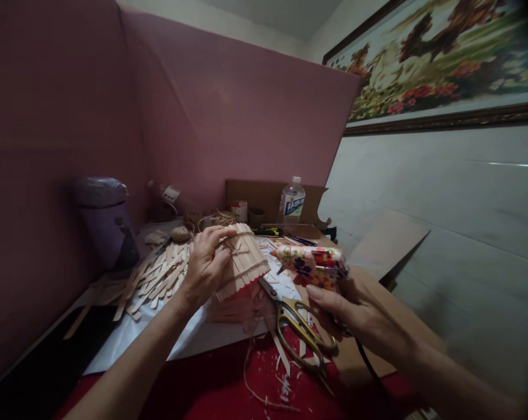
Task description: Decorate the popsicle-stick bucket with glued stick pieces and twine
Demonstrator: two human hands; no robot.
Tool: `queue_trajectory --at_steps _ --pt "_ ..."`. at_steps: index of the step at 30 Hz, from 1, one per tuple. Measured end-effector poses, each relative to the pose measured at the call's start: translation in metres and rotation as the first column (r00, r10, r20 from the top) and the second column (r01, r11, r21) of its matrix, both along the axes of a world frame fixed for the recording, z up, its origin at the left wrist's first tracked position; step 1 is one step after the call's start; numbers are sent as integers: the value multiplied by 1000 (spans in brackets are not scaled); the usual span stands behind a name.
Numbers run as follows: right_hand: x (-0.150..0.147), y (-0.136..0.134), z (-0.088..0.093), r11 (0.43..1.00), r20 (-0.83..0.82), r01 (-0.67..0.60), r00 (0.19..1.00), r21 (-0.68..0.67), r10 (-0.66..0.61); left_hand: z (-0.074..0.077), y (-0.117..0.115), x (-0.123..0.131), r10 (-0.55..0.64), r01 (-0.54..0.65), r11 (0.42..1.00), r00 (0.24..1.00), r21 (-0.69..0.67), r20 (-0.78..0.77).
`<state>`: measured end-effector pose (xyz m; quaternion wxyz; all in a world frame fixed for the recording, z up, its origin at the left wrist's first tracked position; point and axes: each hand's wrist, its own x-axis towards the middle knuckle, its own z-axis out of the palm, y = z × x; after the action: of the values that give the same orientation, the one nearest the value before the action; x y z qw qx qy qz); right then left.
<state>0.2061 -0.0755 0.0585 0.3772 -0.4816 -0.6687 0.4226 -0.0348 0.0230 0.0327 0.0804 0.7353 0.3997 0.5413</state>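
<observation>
My left hand [207, 262] is closed around a small container made of wooden craft sticks [242, 265], which is tilted, with twine bands around it and a red edge at its lower end. In my right hand [351, 306] is a hot glue gun [311, 265] with a floral pattern. Its nozzle points left toward the craft-stick container, a small gap apart from it. Below and between my hands lie scissors [301, 326] with gold-coloured handles. The inside of the container is hidden from view.
Loose craft sticks [163, 277] are piled at the left on white paper. A plastic bottle [292, 204] stands at the back by a cardboard sheet. A purple cylinder [106, 224] is at far left. Twine [264, 399] and wood scraps lie on the red cloth [211, 385].
</observation>
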Motion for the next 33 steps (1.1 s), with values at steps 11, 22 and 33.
queue_trajectory --at_steps 11,22,33 --pt "-36 24 -5 996 -20 -61 998 65 62 2 -2 2 3 -3 1000 1000 0 -11" --pt "-35 23 8 999 75 10 997 44 -13 2 -6 4 7 -6 1000 999 27 -46" --pt "-32 23 12 999 136 -27 990 24 23 2 -5 4 1 0 1000 999 17 -49"
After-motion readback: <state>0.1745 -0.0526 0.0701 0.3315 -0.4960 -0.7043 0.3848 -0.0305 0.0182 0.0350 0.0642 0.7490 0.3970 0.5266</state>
